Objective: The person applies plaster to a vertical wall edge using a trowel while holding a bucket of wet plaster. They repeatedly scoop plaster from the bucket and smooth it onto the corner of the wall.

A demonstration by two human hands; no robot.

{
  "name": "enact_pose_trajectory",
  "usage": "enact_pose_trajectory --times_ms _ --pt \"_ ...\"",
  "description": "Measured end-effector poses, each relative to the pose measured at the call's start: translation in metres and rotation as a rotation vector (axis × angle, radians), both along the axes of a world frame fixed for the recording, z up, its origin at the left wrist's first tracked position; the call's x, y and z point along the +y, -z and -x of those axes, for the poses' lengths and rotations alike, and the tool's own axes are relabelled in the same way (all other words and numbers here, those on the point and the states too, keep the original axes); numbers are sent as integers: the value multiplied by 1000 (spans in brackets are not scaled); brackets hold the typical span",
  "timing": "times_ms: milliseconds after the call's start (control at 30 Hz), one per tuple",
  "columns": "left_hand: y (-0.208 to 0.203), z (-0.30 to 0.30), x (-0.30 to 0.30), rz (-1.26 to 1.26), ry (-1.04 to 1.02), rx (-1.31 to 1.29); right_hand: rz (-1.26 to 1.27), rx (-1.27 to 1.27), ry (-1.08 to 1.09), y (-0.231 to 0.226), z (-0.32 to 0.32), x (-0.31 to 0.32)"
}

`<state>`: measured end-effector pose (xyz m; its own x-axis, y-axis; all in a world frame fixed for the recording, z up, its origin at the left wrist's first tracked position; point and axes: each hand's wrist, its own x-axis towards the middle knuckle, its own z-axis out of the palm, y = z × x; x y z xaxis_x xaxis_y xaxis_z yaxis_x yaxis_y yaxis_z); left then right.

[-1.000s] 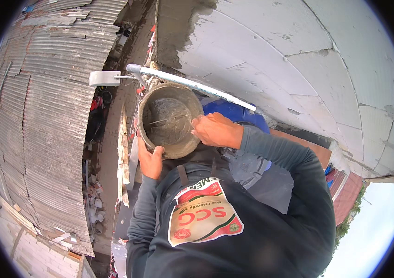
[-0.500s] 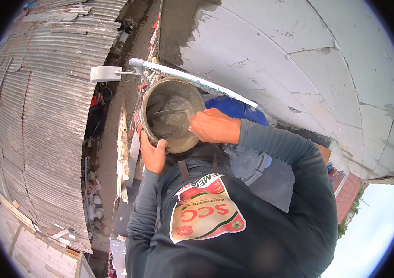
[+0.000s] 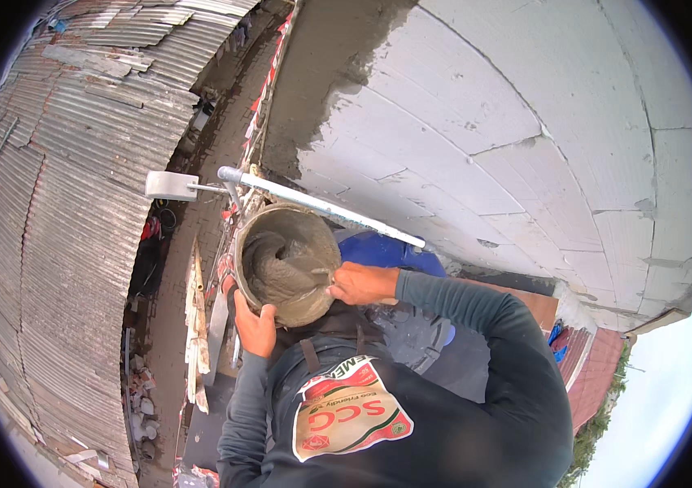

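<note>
A round, mortar-crusted bucket [image 3: 307,312] tilts against my body, its mouth facing up at me. Thick wet grey mortar [image 3: 279,267] lies heaped and folded inside. My left hand [image 3: 255,327] grips the bucket's near left rim, thumb on the near side. At the right side of the mouth, my right hand [image 3: 362,284] is closed round the handle of a trowel [image 3: 328,280]. The trowel's blade is mostly sunk in the mortar, so its shape is hidden now.
A white pipe [image 3: 329,206] runs slantwise just beyond the bucket. Behind it rises a light block wall [image 3: 476,138], partly coated with wet render [image 3: 313,73]. A blue container [image 3: 390,252] stands to the right. A corrugated roof [image 3: 77,228] and a lower alley [image 3: 191,203] lie left.
The trowel blade, visible before, is now buried in mortar, which has been pushed up into a heap. My view has shifted, so bucket and hands sit lower and slightly left.
</note>
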<state>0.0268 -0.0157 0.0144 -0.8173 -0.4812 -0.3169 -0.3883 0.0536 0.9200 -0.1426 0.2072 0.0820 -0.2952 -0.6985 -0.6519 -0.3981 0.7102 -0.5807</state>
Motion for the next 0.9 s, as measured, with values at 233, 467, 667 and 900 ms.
enact_pose_trajectory --times_ms 233,467,667,900 --pt "2 7 11 17 26 -85 147 452 -82 -3 12 37" --pt "-35 25 8 -8 130 -227 514 281 -61 129 -10 27" --pt "-11 17 10 80 0 95 210 758 -154 9 29 20" --pt "-5 9 15 193 20 -24 162 502 -222 59 22 -1"
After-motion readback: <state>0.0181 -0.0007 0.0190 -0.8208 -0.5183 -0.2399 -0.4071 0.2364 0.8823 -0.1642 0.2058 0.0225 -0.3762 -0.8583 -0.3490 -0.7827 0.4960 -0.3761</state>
